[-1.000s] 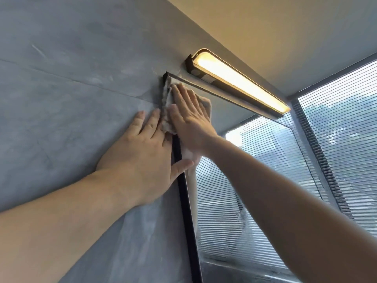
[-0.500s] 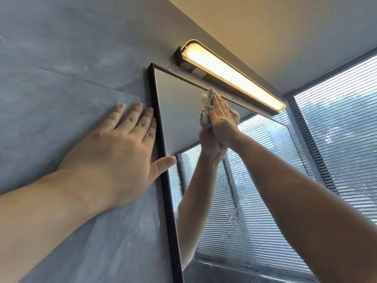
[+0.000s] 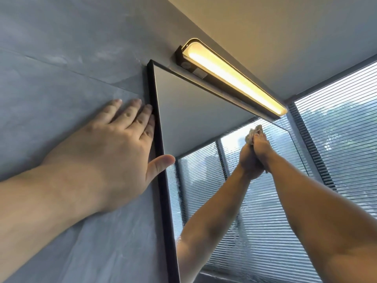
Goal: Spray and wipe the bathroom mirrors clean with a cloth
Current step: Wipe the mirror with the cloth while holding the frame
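Observation:
A black-framed mirror (image 3: pixel 193 111) hangs on the grey wall, seen steeply from below. My right hand (image 3: pixel 262 149) presses a pale crumpled cloth (image 3: pixel 252 133) flat against the glass near the mirror's upper right; the cloth shows only above my fingertips. The arm's reflection meets my hand there. My left hand (image 3: pixel 114 148) lies flat on the wall beside the mirror's left frame, fingers straight, thumb over the frame edge. Wet streaks show on the lower glass. No spray bottle is in view.
A lit bar lamp (image 3: pixel 234 76) juts out from the wall just above the mirror's top edge. A window with horizontal blinds (image 3: pixel 342 127) fills the right side. The grey tiled wall (image 3: pixel 61 58) spreads left.
My right hand has slid the cloth along the glass from the mirror's top left corner to its upper right. My left hand stays braced on the wall by the frame.

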Available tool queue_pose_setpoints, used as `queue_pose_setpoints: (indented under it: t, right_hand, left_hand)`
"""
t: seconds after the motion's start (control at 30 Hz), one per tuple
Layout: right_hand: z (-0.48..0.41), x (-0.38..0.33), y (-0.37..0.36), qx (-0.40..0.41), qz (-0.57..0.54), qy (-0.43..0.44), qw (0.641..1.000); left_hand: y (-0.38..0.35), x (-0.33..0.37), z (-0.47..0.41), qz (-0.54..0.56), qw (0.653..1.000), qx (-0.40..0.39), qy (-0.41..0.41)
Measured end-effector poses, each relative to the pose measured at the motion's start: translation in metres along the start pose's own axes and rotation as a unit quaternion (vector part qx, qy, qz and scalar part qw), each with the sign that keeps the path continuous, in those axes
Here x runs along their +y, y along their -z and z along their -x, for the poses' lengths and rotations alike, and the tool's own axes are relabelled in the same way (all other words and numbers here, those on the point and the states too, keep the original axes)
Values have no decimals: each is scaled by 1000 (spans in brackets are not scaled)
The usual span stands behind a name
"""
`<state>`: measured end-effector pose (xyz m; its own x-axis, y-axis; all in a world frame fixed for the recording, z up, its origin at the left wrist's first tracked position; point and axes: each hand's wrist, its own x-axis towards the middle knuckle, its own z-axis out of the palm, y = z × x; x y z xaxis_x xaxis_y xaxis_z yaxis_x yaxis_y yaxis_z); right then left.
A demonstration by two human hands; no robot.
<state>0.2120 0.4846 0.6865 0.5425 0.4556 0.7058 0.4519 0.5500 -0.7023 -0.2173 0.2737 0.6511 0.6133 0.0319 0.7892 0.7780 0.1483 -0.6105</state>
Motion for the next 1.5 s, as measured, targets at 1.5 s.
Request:
queue_pose_setpoints:
  t: [1.5]
  right_hand:
    - [98,97,9,45,75,-63,994]
  left_hand:
    - [21,1,-1,-55,975,-217,2]
